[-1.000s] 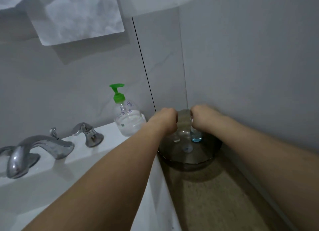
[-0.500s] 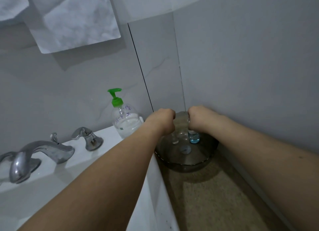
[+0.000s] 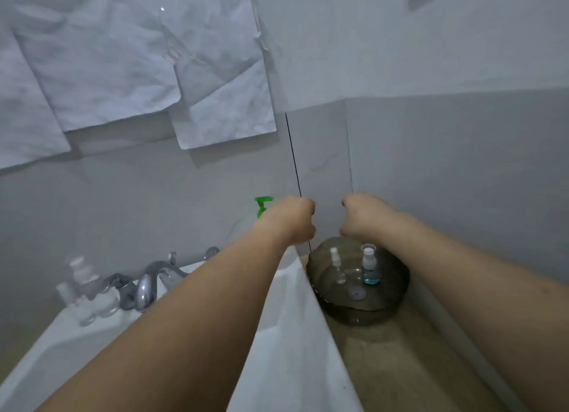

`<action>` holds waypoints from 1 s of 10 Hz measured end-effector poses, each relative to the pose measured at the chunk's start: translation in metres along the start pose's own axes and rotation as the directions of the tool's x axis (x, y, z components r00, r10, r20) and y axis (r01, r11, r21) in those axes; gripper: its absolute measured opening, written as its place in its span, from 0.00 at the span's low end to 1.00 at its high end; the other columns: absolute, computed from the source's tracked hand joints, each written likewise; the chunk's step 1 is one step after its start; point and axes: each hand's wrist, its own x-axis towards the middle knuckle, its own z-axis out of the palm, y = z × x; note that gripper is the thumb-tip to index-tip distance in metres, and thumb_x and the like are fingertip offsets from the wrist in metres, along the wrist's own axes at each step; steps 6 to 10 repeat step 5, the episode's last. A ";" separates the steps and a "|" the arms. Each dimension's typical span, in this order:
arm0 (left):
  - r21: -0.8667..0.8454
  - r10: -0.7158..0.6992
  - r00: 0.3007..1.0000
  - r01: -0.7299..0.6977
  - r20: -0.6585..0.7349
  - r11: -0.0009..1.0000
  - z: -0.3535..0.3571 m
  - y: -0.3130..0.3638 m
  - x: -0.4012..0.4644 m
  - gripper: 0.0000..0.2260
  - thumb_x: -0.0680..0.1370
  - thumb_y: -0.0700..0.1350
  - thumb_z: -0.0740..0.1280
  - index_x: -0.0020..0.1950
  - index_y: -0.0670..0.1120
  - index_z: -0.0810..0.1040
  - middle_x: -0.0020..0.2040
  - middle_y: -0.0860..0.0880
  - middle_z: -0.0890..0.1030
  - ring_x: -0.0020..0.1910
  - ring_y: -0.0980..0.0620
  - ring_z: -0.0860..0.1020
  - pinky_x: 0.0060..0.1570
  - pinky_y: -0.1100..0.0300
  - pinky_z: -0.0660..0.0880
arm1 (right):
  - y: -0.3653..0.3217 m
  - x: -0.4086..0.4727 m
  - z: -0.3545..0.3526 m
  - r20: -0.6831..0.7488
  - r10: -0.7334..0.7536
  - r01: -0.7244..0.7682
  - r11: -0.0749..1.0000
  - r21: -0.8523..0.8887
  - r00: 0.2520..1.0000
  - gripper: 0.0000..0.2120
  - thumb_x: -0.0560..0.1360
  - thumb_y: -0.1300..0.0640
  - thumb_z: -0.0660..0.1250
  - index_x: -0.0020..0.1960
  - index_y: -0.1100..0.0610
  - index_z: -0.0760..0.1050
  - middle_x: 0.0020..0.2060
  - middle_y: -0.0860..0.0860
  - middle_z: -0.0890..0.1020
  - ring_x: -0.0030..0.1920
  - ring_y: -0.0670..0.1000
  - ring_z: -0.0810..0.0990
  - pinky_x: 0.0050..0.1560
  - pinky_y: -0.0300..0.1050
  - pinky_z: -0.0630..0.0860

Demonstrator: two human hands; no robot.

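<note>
Both forearms reach far toward the wall corner. The left hand [image 3: 289, 223] and right hand [image 3: 363, 217] are clenched fists with nothing visible inside, raised above the dark glass bowl [image 3: 392, 300]. Upright in it stand the blue bottle [image 3: 369, 268], right, and the clear bottle [image 3: 337, 265], left.

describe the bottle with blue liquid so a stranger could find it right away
In the corner right of the sink, a dark glass bowl sits on the tan counter. Two small bottles stand in it. The blue bottle is the right one: wider, with blue liquid in its base, while the clear bottle beside it is thin and colourless.
</note>
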 end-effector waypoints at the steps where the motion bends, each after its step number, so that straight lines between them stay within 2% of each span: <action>1: -0.005 -0.027 0.999 0.027 -0.040 1.000 -0.025 -0.024 -0.027 0.15 0.80 0.43 0.65 0.67 0.43 0.75 0.63 0.43 0.78 0.59 0.42 0.77 0.57 0.51 0.75 | -0.033 -0.010 -0.017 -0.057 -0.050 0.049 0.999 -0.021 0.997 0.20 0.74 0.60 0.65 0.65 0.61 0.72 0.58 0.58 0.78 0.55 0.58 0.78 0.52 0.49 0.78; 2: -0.003 -0.054 0.994 0.054 -0.090 0.999 -0.045 -0.057 -0.054 0.15 0.80 0.43 0.65 0.65 0.42 0.75 0.62 0.43 0.79 0.58 0.43 0.77 0.55 0.51 0.76 | -0.072 -0.018 -0.030 -0.088 -0.101 0.099 0.995 -0.030 0.991 0.19 0.75 0.60 0.65 0.65 0.61 0.72 0.60 0.58 0.77 0.57 0.59 0.78 0.56 0.51 0.78; 5: -0.038 -0.226 0.967 0.223 -0.121 0.974 -0.086 -0.160 -0.123 0.16 0.80 0.45 0.64 0.68 0.43 0.73 0.65 0.43 0.76 0.62 0.42 0.76 0.58 0.51 0.74 | -0.199 -0.024 -0.035 -0.102 -0.239 0.232 0.970 -0.078 0.966 0.19 0.73 0.61 0.64 0.64 0.61 0.72 0.59 0.58 0.77 0.57 0.59 0.78 0.52 0.48 0.78; 10: -0.038 -0.226 0.967 0.223 -0.121 0.974 -0.086 -0.160 -0.123 0.16 0.80 0.45 0.64 0.68 0.43 0.73 0.65 0.43 0.76 0.62 0.42 0.76 0.58 0.51 0.74 | -0.199 -0.024 -0.035 -0.102 -0.239 0.232 0.970 -0.078 0.966 0.19 0.73 0.61 0.64 0.64 0.61 0.72 0.59 0.58 0.77 0.57 0.59 0.78 0.52 0.48 0.78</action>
